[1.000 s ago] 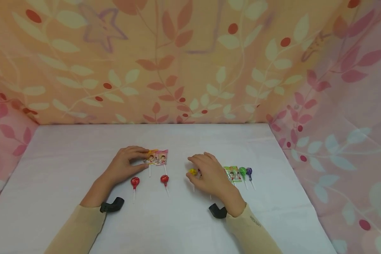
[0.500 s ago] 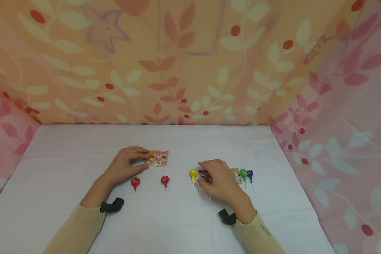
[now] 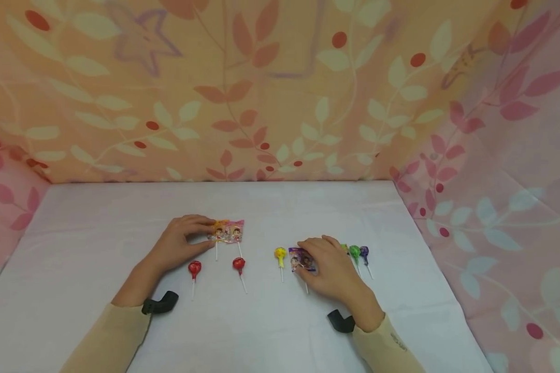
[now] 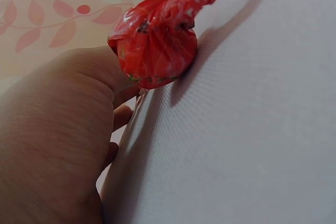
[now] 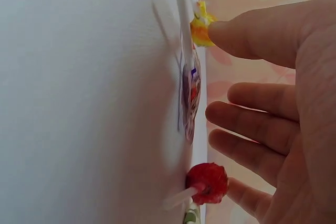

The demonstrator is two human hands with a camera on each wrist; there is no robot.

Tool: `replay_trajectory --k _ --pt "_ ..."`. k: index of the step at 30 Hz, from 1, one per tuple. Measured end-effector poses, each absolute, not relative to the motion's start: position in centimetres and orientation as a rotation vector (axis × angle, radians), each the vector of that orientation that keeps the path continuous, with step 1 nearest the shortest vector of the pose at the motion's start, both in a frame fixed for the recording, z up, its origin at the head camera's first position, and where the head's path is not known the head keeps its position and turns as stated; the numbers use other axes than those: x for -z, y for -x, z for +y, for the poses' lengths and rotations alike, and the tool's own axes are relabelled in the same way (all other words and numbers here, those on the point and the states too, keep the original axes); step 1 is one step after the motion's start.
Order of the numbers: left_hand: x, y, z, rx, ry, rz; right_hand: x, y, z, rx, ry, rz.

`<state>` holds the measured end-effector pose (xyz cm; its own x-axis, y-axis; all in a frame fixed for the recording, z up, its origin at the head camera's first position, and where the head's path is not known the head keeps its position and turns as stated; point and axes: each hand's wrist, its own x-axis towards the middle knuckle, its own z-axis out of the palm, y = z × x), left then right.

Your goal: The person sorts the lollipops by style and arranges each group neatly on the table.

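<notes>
My left hand (image 3: 179, 238) rests at the left edge of an orange-wrapped flat lollipop (image 3: 219, 232), its thumb near the lower edge and its fingers at the upper one. Against that lies a pink-wrapped flat lollipop (image 3: 235, 232). In the left wrist view a red round lollipop (image 4: 155, 45) hides most of the fingertips. My right hand (image 3: 333, 269) hovers over a purple-wrapped flat lollipop (image 3: 295, 255), fingers loosely spread and holding nothing. Beneath it, the right wrist view shows a red round lollipop (image 5: 207, 183), hidden from the head view.
Left of the purple wrapper lies a yellow lollipop (image 3: 280, 253). Right of the hand are a green lollipop (image 3: 355, 251) and a dark purple one (image 3: 364, 252). Another red lollipop (image 3: 238, 263) lies below the pink wrapper. Patterned cloth (image 3: 280, 114) walls the white table (image 3: 242, 331).
My right hand has moved right, off the yellow lollipop, uncovering it and part of the purple wrapper while covering more of the light green wrapper. The left hand stays in place.
</notes>
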<state>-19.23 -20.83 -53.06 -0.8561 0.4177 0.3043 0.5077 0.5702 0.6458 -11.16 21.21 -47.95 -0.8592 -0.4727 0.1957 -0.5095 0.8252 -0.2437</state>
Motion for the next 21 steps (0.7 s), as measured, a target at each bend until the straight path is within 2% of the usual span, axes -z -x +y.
replay_trajectory --k 21 --pt "53.08 19.09 -20.88 1.169 0.779 -2.705 48.85 11.23 21.59 -0.425 -0.773 -2.920"
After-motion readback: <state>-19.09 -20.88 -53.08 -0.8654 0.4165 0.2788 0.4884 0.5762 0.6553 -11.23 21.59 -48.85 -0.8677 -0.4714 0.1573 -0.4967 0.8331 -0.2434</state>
